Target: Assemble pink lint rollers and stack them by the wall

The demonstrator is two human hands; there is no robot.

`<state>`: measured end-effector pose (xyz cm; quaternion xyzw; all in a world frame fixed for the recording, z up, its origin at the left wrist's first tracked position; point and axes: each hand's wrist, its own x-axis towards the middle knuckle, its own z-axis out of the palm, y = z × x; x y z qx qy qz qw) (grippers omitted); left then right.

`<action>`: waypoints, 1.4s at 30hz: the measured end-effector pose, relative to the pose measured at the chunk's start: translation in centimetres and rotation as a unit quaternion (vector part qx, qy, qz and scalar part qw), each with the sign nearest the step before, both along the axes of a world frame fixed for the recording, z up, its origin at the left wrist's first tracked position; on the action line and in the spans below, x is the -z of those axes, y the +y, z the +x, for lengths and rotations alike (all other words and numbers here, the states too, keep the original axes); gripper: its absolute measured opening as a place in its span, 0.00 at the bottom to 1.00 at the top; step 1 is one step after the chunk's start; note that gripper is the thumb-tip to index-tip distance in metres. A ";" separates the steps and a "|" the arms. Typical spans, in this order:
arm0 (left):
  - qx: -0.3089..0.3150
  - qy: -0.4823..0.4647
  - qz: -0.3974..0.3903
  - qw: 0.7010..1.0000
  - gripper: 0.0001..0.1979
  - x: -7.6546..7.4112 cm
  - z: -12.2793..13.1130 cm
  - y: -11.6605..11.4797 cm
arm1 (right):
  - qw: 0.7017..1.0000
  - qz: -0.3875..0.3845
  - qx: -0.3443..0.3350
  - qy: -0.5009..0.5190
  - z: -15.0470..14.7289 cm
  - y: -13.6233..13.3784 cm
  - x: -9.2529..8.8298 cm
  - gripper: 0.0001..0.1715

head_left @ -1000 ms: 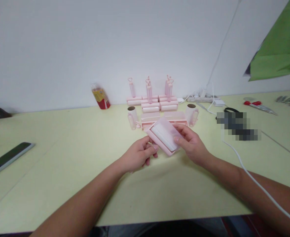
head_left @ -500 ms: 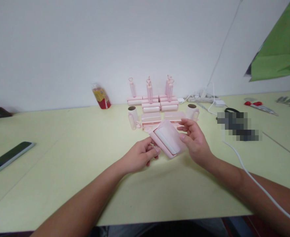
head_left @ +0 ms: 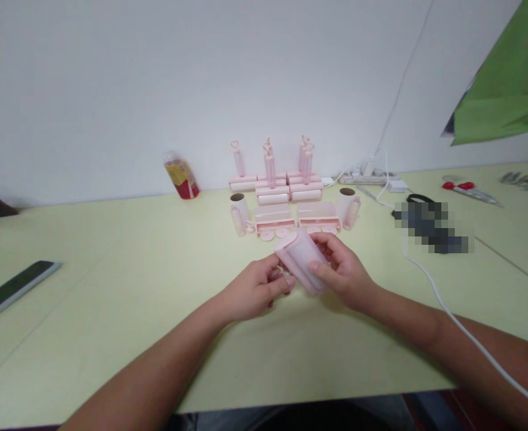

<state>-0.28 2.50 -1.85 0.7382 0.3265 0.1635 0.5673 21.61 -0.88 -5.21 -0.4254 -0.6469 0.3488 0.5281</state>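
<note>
A pink lint roller case (head_left: 306, 263) is held tilted above the table between both hands, its translucent cover down over the front. My left hand (head_left: 257, 288) is closed on the case's lower left side, with its fingertips partly hidden behind it. My right hand (head_left: 342, 272) wraps the right side, thumb across the cover and the other fingers behind. Just beyond, two open pink cases (head_left: 275, 216) lie on the table with small round pink end pieces (head_left: 267, 236) before them. A white paper roll (head_left: 240, 206) and a small clear pink handle (head_left: 237, 221) stand to their left.
Behind are several closed pink cases (head_left: 273, 194) with upright handles (head_left: 270, 167). A second roll (head_left: 345, 203) stands right of the open cases. A red-yellow package (head_left: 182, 176) leans by the wall. At right lie a power strip (head_left: 367, 178), red-handled scissors (head_left: 470, 190) and a white cable (head_left: 443, 302).
The case's translucent cover has swung down over the white roll that showed before. My right hand has moved in and closed around the case; my left hand has stayed nearly in place.
</note>
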 end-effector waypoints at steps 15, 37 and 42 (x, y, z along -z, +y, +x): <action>0.002 0.006 0.023 1.000 0.15 -0.3 0.0 0.1 | 0.997 -0.036 -0.062 -0.036 0.2 0.1 0.4 0.41; 0.001 -0.091 -0.106 0.990 0.25 -0.4 -0.8 1.2 | 0.874 -0.330 -0.148 0.325 -0.7 0.0 -0.8 0.23; -0.129 -0.102 0.008 0.986 0.24 0.1 0.6 0.2 | 0.896 -0.261 -0.180 0.312 -1.2 0.0 -0.6 0.24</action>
